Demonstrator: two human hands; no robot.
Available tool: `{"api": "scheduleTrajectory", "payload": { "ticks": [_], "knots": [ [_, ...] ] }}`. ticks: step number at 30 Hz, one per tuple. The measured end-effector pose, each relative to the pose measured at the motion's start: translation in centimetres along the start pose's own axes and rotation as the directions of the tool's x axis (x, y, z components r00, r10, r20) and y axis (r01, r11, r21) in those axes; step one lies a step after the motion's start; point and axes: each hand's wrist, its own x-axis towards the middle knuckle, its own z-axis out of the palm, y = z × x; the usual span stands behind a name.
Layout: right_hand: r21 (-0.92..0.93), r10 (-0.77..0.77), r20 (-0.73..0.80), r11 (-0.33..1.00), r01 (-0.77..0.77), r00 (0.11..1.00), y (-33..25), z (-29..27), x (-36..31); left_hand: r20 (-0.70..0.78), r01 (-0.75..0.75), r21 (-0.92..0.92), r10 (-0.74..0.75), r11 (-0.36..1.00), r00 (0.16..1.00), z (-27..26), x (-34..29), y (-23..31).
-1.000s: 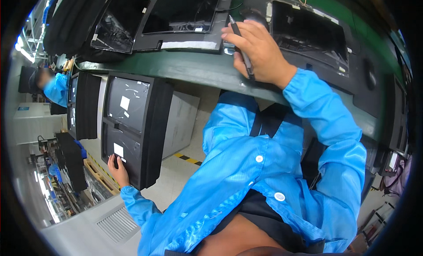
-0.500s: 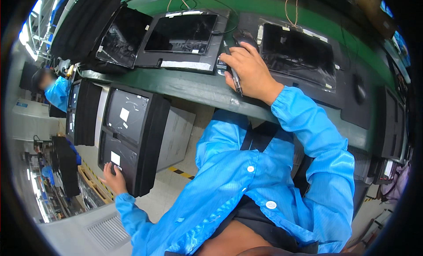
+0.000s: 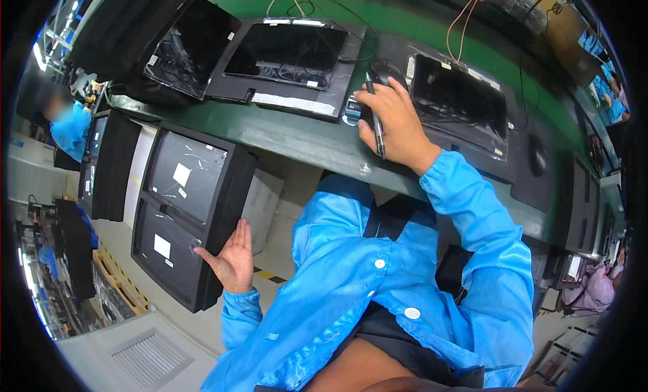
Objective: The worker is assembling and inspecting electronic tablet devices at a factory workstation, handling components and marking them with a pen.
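My right hand is over the green bench between two flat black screens, with a dark pen held in its fingers. Beside the pen lies a small shiny silver-and-black object, partly hidden by the fingers. A black mouse sits just beyond the hand. At lower left my left hand is open and empty, thumb spread from straight fingers. It is by the right side of a black foam tray holding two dark panels with white labels; whether it touches the tray I cannot tell.
One screen rests on black foam left of my right hand, another on its right. A tilted screen leans by stacked black foam at far left. Another mouse lies at right. Someone in blue is at left.
My left hand has moved right, off the lower panel to the tray's side, and its fingers have straightened. My right hand keeps the pen near the small object. The view has shifted slightly.
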Motion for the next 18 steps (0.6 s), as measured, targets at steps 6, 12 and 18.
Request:
{"api": "scheduleTrajectory", "payload": {
  "ticks": [6, 12, 18],
  "knots": [
    [0.005, -0.010, 0.027, 1.000, 0.010, 1.000, 0.3, 0.1, -0.6, -0.053, -0.249, -0.043, 0.247, 0.967, 0.968, 3.3, 0.5, -0.9],
    [-0.006, 0.022, 0.048, 1.000, -0.022, 0.999, -0.2, -0.3, -0.3, -0.124, -0.244, -0.086, 0.232, 0.966, 0.965, 3.2, 1.5, 1.5],
    [-0.057, -0.008, 0.053, 0.998, 0.011, 0.999, -0.3, 0.1, 0.0, -0.178, -0.202, -0.076, 0.186, 0.976, 0.966, 3.0, 3.5, 5.2]
  ]
}}
